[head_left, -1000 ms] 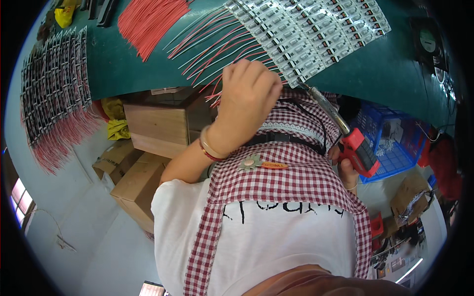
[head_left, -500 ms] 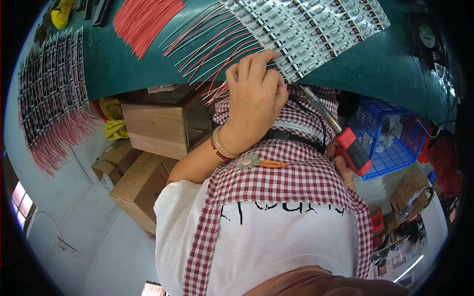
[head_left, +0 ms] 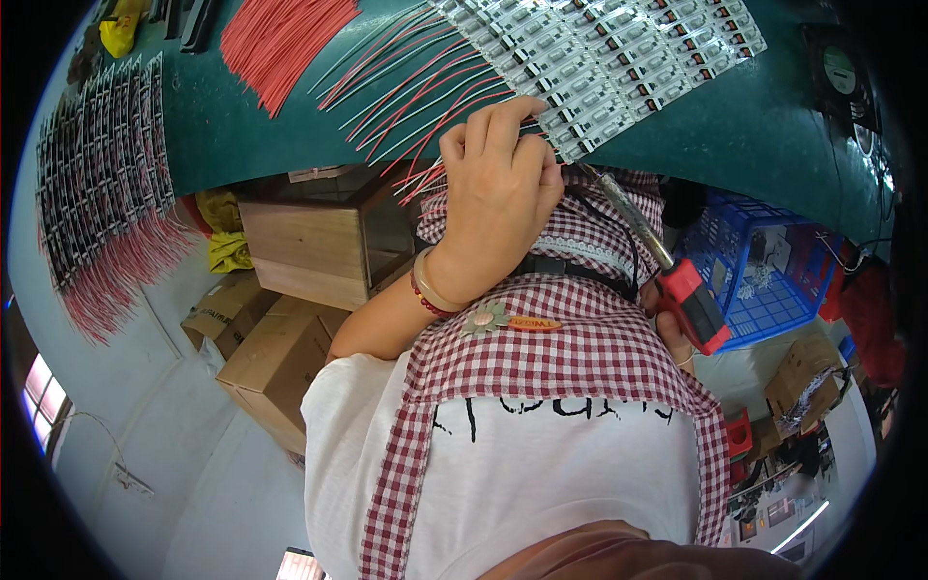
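Holding iron (head_left: 691, 295), R hand (head_left: 671, 331) closed round it — L hand (head_left: 501, 198) half-curled at wires (head_left: 416, 101) by boards (head_left: 619, 68), nr edge of table (head_left: 735, 140) — can't tell if pinching.

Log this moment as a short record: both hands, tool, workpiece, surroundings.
Left hand: fingertips at the panel's near left edge, over the wires; exact grip hidden
Right hand: holding the soldering iron
Soldering iron: red-and-black handle, tip near the panel's near corner; contact unclear
Panel: rows of small boards, red and pale wires fanning left
Surroundings: green table, red wire bundle, blue basket
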Available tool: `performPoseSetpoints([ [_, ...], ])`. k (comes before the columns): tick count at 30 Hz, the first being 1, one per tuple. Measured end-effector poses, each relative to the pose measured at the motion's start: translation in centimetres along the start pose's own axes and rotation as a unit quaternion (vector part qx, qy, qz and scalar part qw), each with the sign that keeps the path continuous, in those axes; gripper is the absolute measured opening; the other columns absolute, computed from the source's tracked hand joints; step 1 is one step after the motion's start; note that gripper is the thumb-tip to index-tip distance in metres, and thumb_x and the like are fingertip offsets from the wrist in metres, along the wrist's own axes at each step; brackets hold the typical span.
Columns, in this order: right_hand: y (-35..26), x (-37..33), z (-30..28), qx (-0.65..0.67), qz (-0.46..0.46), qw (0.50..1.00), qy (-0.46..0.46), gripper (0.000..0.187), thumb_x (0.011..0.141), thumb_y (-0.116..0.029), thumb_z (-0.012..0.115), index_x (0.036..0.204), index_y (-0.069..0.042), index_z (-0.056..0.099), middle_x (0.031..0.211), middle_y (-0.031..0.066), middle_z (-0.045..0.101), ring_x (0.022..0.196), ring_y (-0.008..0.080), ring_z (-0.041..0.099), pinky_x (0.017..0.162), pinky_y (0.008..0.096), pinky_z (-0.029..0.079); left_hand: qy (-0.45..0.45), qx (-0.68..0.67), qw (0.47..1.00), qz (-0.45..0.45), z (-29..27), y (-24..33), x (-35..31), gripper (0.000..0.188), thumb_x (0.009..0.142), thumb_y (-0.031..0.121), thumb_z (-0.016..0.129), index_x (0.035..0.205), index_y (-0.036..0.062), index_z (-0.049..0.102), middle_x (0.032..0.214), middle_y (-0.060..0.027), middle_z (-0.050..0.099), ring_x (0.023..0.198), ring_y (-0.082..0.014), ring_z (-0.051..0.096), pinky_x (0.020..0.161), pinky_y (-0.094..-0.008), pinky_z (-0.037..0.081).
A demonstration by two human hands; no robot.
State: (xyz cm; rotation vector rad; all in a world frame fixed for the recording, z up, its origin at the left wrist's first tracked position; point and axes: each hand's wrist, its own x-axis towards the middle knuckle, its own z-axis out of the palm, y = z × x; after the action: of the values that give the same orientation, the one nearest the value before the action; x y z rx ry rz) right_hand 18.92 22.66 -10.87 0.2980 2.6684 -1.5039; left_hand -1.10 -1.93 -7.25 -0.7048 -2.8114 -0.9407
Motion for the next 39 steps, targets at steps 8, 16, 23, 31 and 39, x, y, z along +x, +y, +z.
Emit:
performPoseSetpoints([
  [8, -1.4, 1.3, 0.0, 0.088, -0.008, 0.996, -0.015, 0.011, 0.077, -0.017, 0.069, 0.073, -0.007, 0.065, 0.067, 0.0046, 0.063, 0.058, 0.0244, 0.064, 0.055, 0.0347, 0.048, 0.001, -0.003, 1.000, 0.000, 0.1, -0.1, 0.1, 0.017, 0.071, 0.004, 0.072, 0.081, 0.0072, 0.059, 0.123, -0.0078, 0.060, 0.110, -0.0285, 0.055, 0.090, -0.0409, 0.037],
  [16, -0.9, 1.0, -0.6, 0.072, -0.005, 0.997, -0.023, 0.008, 0.076, -0.015, 0.071, 0.074, -0.008, 0.066, 0.068, 0.0050, 0.064, 0.057, 0.0251, 0.063, 0.054, 0.0354, 0.047, 0.002, -0.007, 1.000, -0.004, 0.3, 0.0, 0.3, 0.017, 0.070, 0.003, 0.072, 0.081, 0.0070, 0.060, 0.123, -0.0077, 0.060, 0.110, -0.0281, 0.055, 0.090, -0.0412, 0.037],
  [23, 1.3, -0.2, -0.3, -0.021, 0.011, 1.000, 0.000, 0.013, 0.071, -0.008, 0.078, 0.076, -0.007, 0.066, 0.068, 0.0101, 0.062, 0.057, 0.0278, 0.061, 0.052, 0.0369, 0.047, 0.000, -0.003, 1.000, -0.006, 0.2, 0.0, 0.6, 0.017, 0.070, 0.004, 0.072, 0.080, 0.0072, 0.059, 0.122, -0.0075, 0.060, 0.110, -0.0279, 0.055, 0.090, -0.0407, 0.037],
  [31, -4.3, 6.7, -1.9, 0.442, 0.030, 0.896, 0.030, 0.067, 0.091, -0.047, 0.065, 0.132, 0.002, 0.045, 0.078, 0.0064, 0.055, 0.053, 0.0169, 0.046, 0.058, 0.0338, 0.042, -0.058, 0.044, 0.997, -0.018, -1.4, 1.3, 1.1, 0.043, 0.070, 0.016, 0.081, 0.108, 0.0114, 0.062, 0.132, -0.0079, 0.055, 0.121, -0.0265, 0.052, 0.096, -0.0459, 0.033],
  [39, -5.0, 21.3, -4.1, 0.685, -0.050, 0.727, 0.011, 0.046, 0.095, -0.031, 0.061, 0.126, 0.001, 0.053, 0.156, 0.0310, 0.029, 0.150, 0.0405, 0.021, 0.116, 0.0717, 0.019, -0.099, 0.132, 0.983, 0.077, 0.1, 0.9, 1.8, 0.053, 0.071, 0.020, 0.082, 0.119, 0.0095, 0.062, 0.134, -0.0117, 0.055, 0.134, -0.0310, 0.045, 0.109, -0.0513, 0.032],
])
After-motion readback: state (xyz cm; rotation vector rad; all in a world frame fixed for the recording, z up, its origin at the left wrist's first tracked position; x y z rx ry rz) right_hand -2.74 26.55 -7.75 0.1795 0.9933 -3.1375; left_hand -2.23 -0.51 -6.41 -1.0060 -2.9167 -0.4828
